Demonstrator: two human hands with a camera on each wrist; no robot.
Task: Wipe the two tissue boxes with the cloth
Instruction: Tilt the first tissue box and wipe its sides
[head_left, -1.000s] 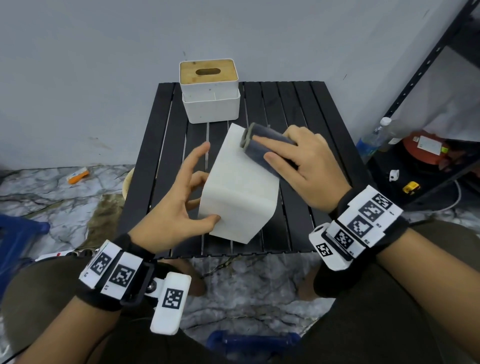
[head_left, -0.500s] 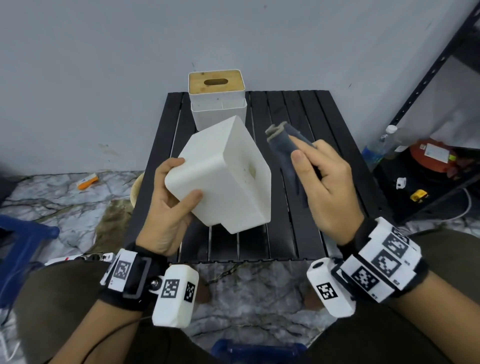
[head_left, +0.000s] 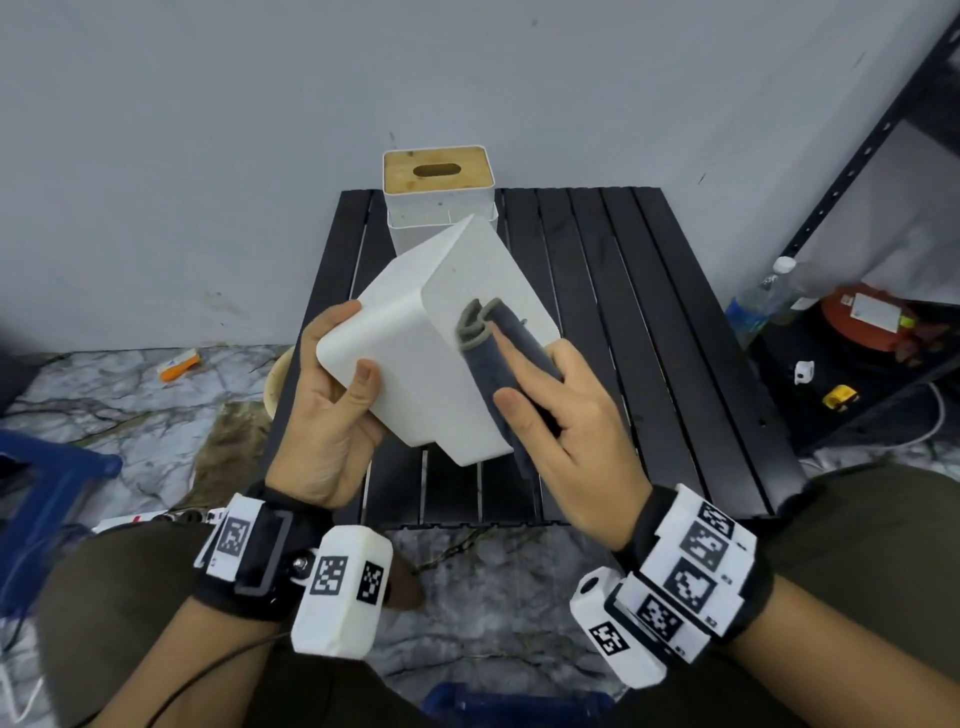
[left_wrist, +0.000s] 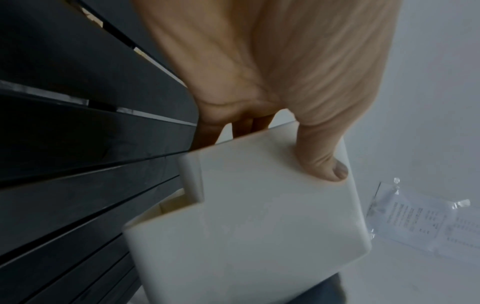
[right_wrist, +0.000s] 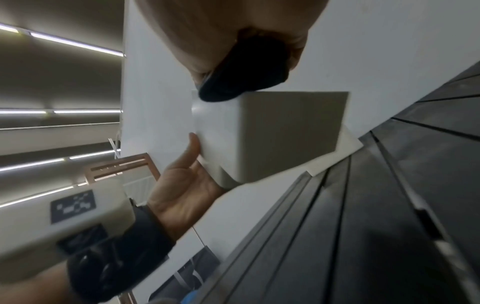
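- Head view: the white tissue box (head_left: 441, 358) is held tilted above the slatted tabletop (head_left: 649, 332) at the frame's centre, its long axis running from lower centre toward upper right.
- The left hand (head_left: 332, 410) grips the box's lower-left end, thumb on the near face.
- The right hand (head_left: 566, 421) presses the folded cloth (head_left: 498, 353) flat on the broad right face with straight fingers, so it is judged nearer the surface to be wiped.
- The second tissue box (head_left: 439, 192), with its wooden lid, stands on the tabletop at upper centre.

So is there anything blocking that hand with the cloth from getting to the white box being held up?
Nothing visible does. The right hand already presses the folded dark cloth flat against a face of the white tissue box, which the left hand holds tilted above the black slatted table.
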